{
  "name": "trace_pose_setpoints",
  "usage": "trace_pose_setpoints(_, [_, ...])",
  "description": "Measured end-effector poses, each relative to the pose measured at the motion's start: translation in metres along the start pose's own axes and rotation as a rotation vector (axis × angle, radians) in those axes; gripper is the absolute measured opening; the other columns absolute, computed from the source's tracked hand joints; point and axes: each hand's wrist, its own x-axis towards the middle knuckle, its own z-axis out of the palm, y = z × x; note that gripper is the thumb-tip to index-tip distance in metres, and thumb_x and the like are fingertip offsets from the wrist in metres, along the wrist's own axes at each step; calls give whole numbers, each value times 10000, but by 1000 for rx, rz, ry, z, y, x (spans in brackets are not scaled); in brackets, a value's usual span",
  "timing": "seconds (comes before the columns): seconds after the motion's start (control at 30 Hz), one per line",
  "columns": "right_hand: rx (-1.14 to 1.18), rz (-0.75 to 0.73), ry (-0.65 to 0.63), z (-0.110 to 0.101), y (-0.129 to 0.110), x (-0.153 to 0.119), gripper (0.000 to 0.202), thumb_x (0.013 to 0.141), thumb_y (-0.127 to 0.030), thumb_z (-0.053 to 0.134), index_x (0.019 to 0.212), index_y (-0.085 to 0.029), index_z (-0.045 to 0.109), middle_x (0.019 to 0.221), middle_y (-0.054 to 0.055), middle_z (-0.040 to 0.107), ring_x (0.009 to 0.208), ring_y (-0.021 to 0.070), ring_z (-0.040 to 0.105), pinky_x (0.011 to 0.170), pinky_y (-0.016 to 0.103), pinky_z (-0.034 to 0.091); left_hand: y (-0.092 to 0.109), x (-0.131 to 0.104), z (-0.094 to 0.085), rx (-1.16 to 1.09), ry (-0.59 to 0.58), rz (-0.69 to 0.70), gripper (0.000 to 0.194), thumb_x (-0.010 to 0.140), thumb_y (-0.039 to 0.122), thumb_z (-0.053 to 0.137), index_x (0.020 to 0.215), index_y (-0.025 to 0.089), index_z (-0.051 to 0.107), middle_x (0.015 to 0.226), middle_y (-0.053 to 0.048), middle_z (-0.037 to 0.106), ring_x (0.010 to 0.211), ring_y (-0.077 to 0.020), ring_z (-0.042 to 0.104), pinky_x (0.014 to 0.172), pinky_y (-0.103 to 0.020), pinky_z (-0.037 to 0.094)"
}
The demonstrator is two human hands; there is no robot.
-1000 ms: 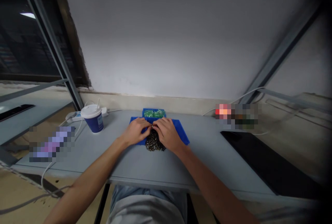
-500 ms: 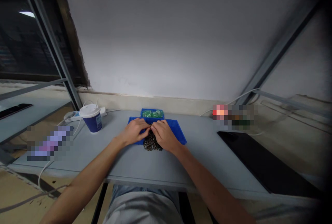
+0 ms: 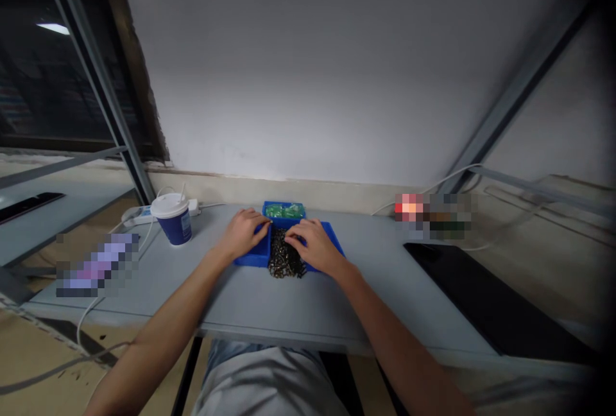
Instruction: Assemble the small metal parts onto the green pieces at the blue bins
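Narrowly pinched, with fingers of the left hand (image 3: 242, 234) drawn toward the thumb, over the inner rim of the left blue bin (image 3: 253, 260); too small to make out whether gripping a piece. Curled nearly together likewise at the right hand (image 3: 314, 246), just over the heap of small metal fasteners (image 3: 285, 265); again uncertain whether holding anything.

Piled between the left blue bin and the right blue bin (image 3: 335, 244), midway along the desk (image 3: 240, 307) and set back from its front edge; hidden whether resting on a tray. Perhaps screws, though too fine to name surely. Probably light singly, weighty together; hard, stiff, hardly fragile, smooth enough to slip or roll. Best taken one at a time, across the middle, between thumb and forefinger, from the heap's loose top.

Behind, by the desk's back edge: a small blue box (image 3: 285, 203) with green packets (image 3: 285, 212). Toward the back left corner: a lidded paper cup (image 3: 176, 226) near a white power strip (image 3: 137, 216). Along the right end, reaching the front edge: a flat black panel (image 3: 491, 300).
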Motion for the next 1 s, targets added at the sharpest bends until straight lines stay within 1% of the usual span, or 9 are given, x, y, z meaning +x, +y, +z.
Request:
trace_pose_setpoints(0.1, [-38,-93,-128,-1,0,-3,147,948,-221,653,812,-222,708,822,10,727,874,198,578,861,387,329,-6,-1,3,62,-11,-64,249,999,295,506,992,192,733,907,-69,741,905,-235,631,858,-383,457])
trace_pose_setpoints(0.17, [-68,-125,-178,-1,-2,-4,167,947,-194,643,802,-227,719,806,13,724,870,198,565,860,391,319,-9,-2,6,100,-37,-105,252,993,289,511,982,186,741,894,-73,739,895,-236,636,856,-380,461])
trace_pose_setpoints(0.3, [-142,-90,-237,-1,-4,-3,181,950,-178,612,804,-208,715,816,28,718,893,203,548,894,394,295,-10,-2,7,140,-172,-200,253,986,297,524,1005,192,753,948,-89,739,946,-251,642,891,-385,464])
trace_pose_setpoints(0.4, [-152,-51,-276,-2,-3,-3,167,949,-192,605,825,-199,717,823,36,712,899,201,539,922,392,274,-8,-2,5,129,-240,-247,265,989,299,518,1103,206,739,1021,-93,739,1009,-270,638,923,-393,459])
trace_pose_setpoints(0.5, [-139,-51,-325,-3,-3,-3,175,929,-171,610,802,-203,726,795,33,710,893,200,538,929,394,260,-6,-1,3,95,-199,-252,280,991,275,508,1170,204,711,1064,-91,736,1033,-270,636,939,-395,461])
trace_pose_setpoints(0.63, [-105,-88,-416,-4,-6,-3,176,899,-154,647,786,-229,760,795,20,730,920,201,548,930,397,248,-5,0,3,6,-101,-189,254,992,253,504,1134,206,709,1042,-69,740,1009,-243,637,954,-384,461])
trace_pose_setpoints(0.8, [-81,-151,-464,-4,-13,-3,76,874,-241,734,820,-251,787,790,11,751,933,207,559,924,392,248,-4,0,2,-80,1,-103,238,1003,258,496,1107,204,703,987,-50,740,949,-223,628,923,-380,462])
trace_pose_setpoints(0.9, [-104,-172,-471,-2,-16,-3,65,866,-265,754,815,-245,788,785,16,752,942,212,563,926,392,248,-2,0,1,-130,21,-43,235,1002,246,497,1102,195,703,994,-56,739,933,-217,625,906,-373,467])
trace_pose_setpoints(1.0, [-129,-177,-483,1,-19,-4,64,875,-256,746,828,-250,790,805,20,755,946,211,563,919,391,250,1,-1,2,-156,11,13,230,999,236,499,1087,197,708,994,-55,739,931,-215,624,900,-373,469])
